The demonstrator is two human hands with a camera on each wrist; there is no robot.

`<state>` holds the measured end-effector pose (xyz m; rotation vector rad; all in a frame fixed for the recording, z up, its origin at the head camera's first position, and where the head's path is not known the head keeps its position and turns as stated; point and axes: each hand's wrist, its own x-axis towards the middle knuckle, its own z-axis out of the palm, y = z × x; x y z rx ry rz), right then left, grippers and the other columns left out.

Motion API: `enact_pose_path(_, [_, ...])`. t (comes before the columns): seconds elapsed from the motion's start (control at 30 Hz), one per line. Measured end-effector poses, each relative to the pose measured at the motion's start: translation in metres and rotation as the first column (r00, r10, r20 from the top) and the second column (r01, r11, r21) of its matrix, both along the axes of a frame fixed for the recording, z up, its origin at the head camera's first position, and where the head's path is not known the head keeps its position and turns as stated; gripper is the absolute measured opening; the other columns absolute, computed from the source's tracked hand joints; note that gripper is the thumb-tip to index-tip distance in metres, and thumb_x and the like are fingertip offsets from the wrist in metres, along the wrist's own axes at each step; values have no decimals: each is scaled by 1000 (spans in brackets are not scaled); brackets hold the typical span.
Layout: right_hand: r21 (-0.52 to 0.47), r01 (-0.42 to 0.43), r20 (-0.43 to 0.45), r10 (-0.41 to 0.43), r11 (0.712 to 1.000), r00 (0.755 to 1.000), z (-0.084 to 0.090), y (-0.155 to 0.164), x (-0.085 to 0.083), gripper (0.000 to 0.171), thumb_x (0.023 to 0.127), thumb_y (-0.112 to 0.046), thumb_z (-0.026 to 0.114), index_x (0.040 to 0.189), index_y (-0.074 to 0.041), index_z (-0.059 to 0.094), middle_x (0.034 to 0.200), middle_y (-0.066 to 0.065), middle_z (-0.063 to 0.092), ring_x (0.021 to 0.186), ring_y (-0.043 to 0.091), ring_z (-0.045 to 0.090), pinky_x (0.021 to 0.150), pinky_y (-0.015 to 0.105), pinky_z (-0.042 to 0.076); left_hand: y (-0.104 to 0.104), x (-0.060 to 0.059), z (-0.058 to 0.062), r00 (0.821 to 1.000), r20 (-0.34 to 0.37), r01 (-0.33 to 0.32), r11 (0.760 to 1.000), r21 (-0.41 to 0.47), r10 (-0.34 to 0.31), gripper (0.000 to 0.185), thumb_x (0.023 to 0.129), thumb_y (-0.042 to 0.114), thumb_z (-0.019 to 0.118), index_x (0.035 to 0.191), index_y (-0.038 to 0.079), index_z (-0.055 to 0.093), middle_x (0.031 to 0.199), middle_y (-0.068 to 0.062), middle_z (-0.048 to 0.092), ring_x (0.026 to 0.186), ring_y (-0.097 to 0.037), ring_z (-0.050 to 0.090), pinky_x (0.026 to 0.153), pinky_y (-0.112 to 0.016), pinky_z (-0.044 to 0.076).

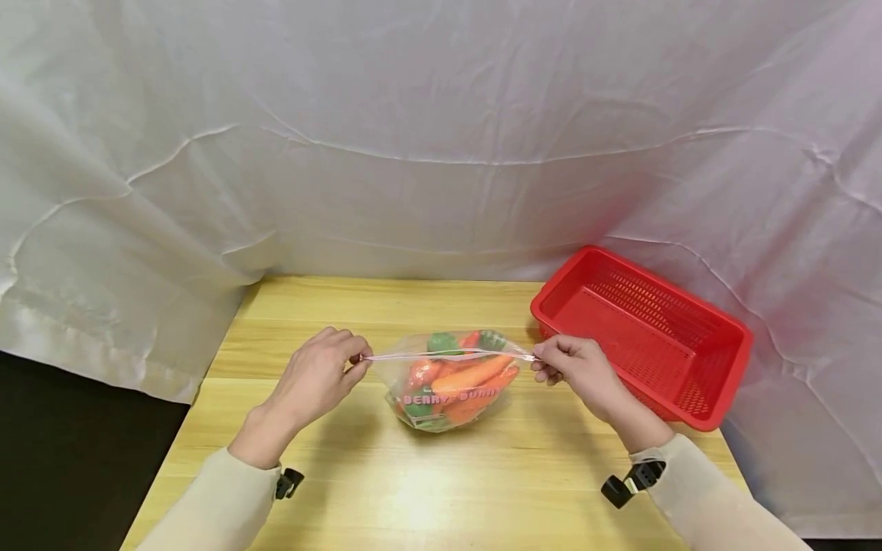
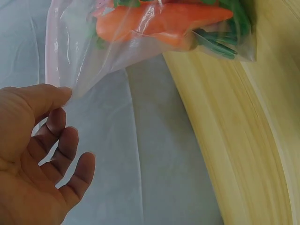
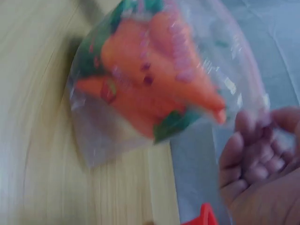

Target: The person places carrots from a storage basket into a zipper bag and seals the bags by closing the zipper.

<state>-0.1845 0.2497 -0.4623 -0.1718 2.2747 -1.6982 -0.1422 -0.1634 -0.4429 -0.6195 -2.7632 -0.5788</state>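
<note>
Head view. A clear plastic zip-top bag, printed with pink lettering and filled with orange toy carrots with green tops, rests on its base at the centre of a pale wooden table. The bag's mouth runs as a taut pink strip from 9 o'clock to 3 o'clock, stretched between the two hands, so the strip is kept straight and level while the base bears the load.

The left hand, at 9 o'clock of the bag, pinches the left end of the strip between thumb and curled forefinger. In the left wrist view the thumb presses the bag's corner film and the remaining fingers are loosely bent, holding nothing else.

The right hand, at 3 o'clock, pinches the opposite end with fingers curled; the right wrist view is blurred, and shows only curled fingers beside the film.

A red perforated plastic basket stands at 2 o'clock of the bag, just behind the right hand, its hollow showing nothing inside. A creased white cloth backdrop hangs from 9 through 12 to 3 o'clock. Small black clips sit at both cream sleeves' cuffs.
</note>
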Motion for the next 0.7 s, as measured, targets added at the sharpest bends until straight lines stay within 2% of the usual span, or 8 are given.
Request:
enact_pose_path(0.1, [21, 18, 146, -21, 1000, 989, 4, -2, -1, 26, 104, -21, 64, 103, 4, 65, 88, 7, 67, 74, 13, 64, 68, 31, 57, 0, 0, 0, 1000, -20, 3, 1000, 0, -3, 6, 93, 13, 78, 92, 19, 76, 85, 9, 67, 82, -13, 58, 70, -32, 50])
enact_pose_path(0.2, [41, 1, 262, -12, 999, 965, 6, -2, -1, 25, 105, -27, 62, 99, -3, 66, 84, 2, 63, 72, 12, 60, 65, 28, 52, 0, 1, 0, 999, -41, 12, 1000, -13, -12, 6, 92, 13, 79, 91, 18, 77, 85, 8, 68, 82, -14, 59, 71, -33, 51])
enact_pose_path(0.27, [-5, -17, 323, 18, 1000, 946, 6, -1, -1, 26, 106, -28, 58, 96, -6, 66, 82, -1, 62, 70, 10, 58, 65, 27, 51, 0, 1, -1, 997, -71, 23, 999, -24, -25, 7, 91, 12, 81, 91, 18, 77, 85, 7, 69, 82, -15, 59, 71, -34, 51])
enact_pose_path(0.37, [-156, 4, 395, 58, 988, 917, 7, 0, -1, 23, 107, -21, 55, 92, -8, 68, 80, -3, 64, 68, 7, 59, 67, 25, 52, -1, 0, -4, 986, -159, 49, 997, -54, -57, 9, 89, 11, 83, 90, 17, 77, 86, 5, 70, 83, -19, 61, 72, -36, 51])
enact_pose_path(0.43, [-252, 35, 420, 77, 967, 904, 7, 2, -1, 23, 106, -15, 54, 90, -9, 69, 78, -3, 65, 66, 5, 58, 68, 24, 53, -2, -1, -7, 965, -252, 61, 996, -71, -78, 10, 86, 9, 84, 90, 15, 77, 86, 2, 72, 83, -22, 62, 72, -38, 51])
enact_pose_path(0.5, [-313, 79, 423, 64, 947, 904, 8, 2, -2, 24, 105, -10, 54, 87, -9, 70, 76, -2, 66, 65, 6, 58, 67, 22, 54, -3, -2, -10, 933, -349, 60, 994, -87, -87, 9, 86, 8, 84, 89, 14, 78, 86, 0, 73, 84, -25, 63, 72, -40, 51])
enact_pose_path(0.6, [-361, 117, 382, 32, 925, 924, 9, -1, -7, 24, 105, -7, 54, 88, -8, 71, 74, -2, 65, 66, 7, 56, 66, 21, 52, -4, -8, -16, 882, -467, 38, 996, -79, -71, 5, 89, 9, 80, 88, 12, 76, 86, -2, 75, 85, -29, 63, 70, -42, 49])
enact_pose_path(0.7, [-395, 135, 309, -7, 909, 951, 8, -7, -14, 23, 105, -7, 55, 90, -6, 71, 75, -1, 65, 68, 9, 57, 68, 22, 53, -3, -16, -24, 842, -539, 11, 999, -46, -34, 10, 95, 12, 73, 85, 11, 72, 84, -2, 74, 84, -30, 62, 69, -42, 47])
